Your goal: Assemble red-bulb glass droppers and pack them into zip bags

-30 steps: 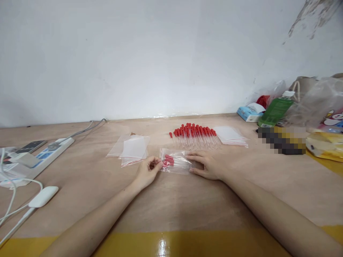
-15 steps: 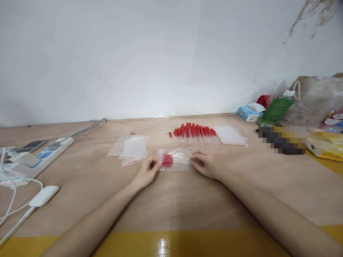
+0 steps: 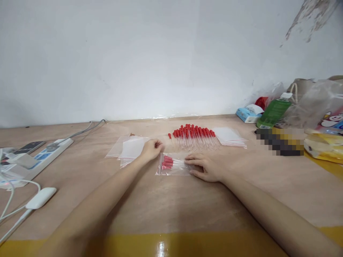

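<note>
Right hand (image 3: 208, 169), loosely spread, rests on the filled bag (image 3: 174, 167); left hand (image 3: 152, 150), half-curled (hold unclear), partly hides flat bags (image 3: 132, 146); droppers (image 3: 197, 130) lie beyond, a green bottle (image 3: 273, 112) farther right.

Tan tabletop (image 3: 177, 207) carries 1 dropper-filled bag (image 3: 174, 172) at clock centre. Red-bulbed droppers (image 3: 193, 135) lie at 1 o'clock, flat bags (image 3: 132, 147) at 10 o'clock, stacked bags (image 3: 228, 136) at 2 o'clock, power strip (image 3: 50, 157) at 9 o'clock.
</note>
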{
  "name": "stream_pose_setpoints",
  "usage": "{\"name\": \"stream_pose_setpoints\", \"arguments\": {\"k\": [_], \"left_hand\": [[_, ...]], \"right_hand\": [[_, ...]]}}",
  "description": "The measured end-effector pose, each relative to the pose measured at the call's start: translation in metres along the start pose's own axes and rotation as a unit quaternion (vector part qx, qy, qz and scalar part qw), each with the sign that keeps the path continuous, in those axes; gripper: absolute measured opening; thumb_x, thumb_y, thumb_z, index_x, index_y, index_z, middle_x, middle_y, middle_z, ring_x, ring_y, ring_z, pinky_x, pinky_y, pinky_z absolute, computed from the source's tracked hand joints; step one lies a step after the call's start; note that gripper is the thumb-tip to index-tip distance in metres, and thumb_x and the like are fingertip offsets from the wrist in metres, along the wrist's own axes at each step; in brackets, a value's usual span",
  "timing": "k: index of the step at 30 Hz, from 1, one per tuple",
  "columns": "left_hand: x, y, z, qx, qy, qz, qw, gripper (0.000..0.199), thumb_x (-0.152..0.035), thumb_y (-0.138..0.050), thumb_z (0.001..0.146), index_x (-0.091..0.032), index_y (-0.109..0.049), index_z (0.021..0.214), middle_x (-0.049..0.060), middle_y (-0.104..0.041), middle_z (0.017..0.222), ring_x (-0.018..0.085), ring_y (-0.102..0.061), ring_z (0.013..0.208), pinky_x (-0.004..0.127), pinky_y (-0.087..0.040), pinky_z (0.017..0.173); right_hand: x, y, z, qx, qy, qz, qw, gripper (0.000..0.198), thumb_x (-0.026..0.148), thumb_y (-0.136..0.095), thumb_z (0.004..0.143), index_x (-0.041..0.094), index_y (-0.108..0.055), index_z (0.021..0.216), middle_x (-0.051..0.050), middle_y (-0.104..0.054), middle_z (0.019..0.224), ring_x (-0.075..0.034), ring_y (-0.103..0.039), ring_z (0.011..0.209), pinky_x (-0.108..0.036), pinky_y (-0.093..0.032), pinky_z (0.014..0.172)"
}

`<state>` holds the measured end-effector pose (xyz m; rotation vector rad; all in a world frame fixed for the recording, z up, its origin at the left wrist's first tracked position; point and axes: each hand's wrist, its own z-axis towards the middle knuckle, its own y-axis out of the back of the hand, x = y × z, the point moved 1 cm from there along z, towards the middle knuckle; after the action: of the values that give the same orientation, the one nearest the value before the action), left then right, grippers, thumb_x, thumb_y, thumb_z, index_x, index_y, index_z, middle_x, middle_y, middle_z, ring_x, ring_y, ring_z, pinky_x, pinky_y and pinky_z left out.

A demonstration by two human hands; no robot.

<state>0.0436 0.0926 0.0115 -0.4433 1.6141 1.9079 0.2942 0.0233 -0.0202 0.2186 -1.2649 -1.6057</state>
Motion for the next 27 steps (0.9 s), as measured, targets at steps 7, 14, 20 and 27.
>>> {"name": "stream_pose_setpoints", "arguments": {"k": [7, 14, 20, 27], "left_hand": [[-0.029, -0.035, 0.068, -0.035, 0.112, 0.037, 0.992, 0.029, -0.032, -0.064, 0.063, -0.013, -0.058, 0.084, 0.015, -0.064, 0.09, 0.027, -0.059, 0.09, 0.032, -0.042, 0.074], [-0.032, -0.035, 0.078, -0.034, 0.158, -0.027, 0.986, 0.018, -0.013, -0.065, 0.058, -0.01, -0.058, 0.075, 0.015, -0.064, 0.08, 0.028, -0.061, 0.086, 0.031, -0.044, 0.072], [-0.006, 0.009, 0.039, -0.075, 0.132, -0.166, 0.974, 0.033, -0.013, -0.042, 0.081, -0.015, -0.042, 0.113, 0.002, -0.054, 0.079, 0.009, -0.062, 0.059, 0.024, -0.05, 0.064], [0.019, 0.033, -0.037, -0.107, 0.13, -0.437, 0.884, 0.037, -0.009, -0.046, 0.078, -0.024, -0.039, 0.111, -0.004, -0.046, 0.074, 0.009, -0.064, 0.068, 0.029, -0.052, 0.076]], "right_hand": [[0.007, 0.004, 0.001, 0.0, -0.008, 0.01, 1.0, 0.038, 0.03, -0.055, 0.077, 0.021, -0.055, 0.114, -0.01, -0.055, 0.113, -0.02, -0.051, 0.104, -0.038, -0.04, 0.091], [0.007, 0.004, 0.0, -0.002, -0.01, 0.005, 1.0, 0.038, 0.03, -0.056, 0.077, 0.021, -0.055, 0.114, -0.009, -0.056, 0.112, -0.02, -0.051, 0.104, -0.038, -0.04, 0.09], [0.005, 0.003, 0.0, -0.003, -0.009, 0.009, 1.0, 0.038, 0.03, -0.056, 0.077, 0.021, -0.055, 0.114, -0.009, -0.056, 0.112, -0.021, -0.051, 0.104, -0.038, -0.04, 0.09], [0.006, 0.004, 0.0, 0.004, -0.018, 0.01, 1.0, 0.039, 0.03, -0.056, 0.077, 0.021, -0.054, 0.115, -0.009, -0.055, 0.114, -0.021, -0.05, 0.105, -0.038, -0.04, 0.091]]}}
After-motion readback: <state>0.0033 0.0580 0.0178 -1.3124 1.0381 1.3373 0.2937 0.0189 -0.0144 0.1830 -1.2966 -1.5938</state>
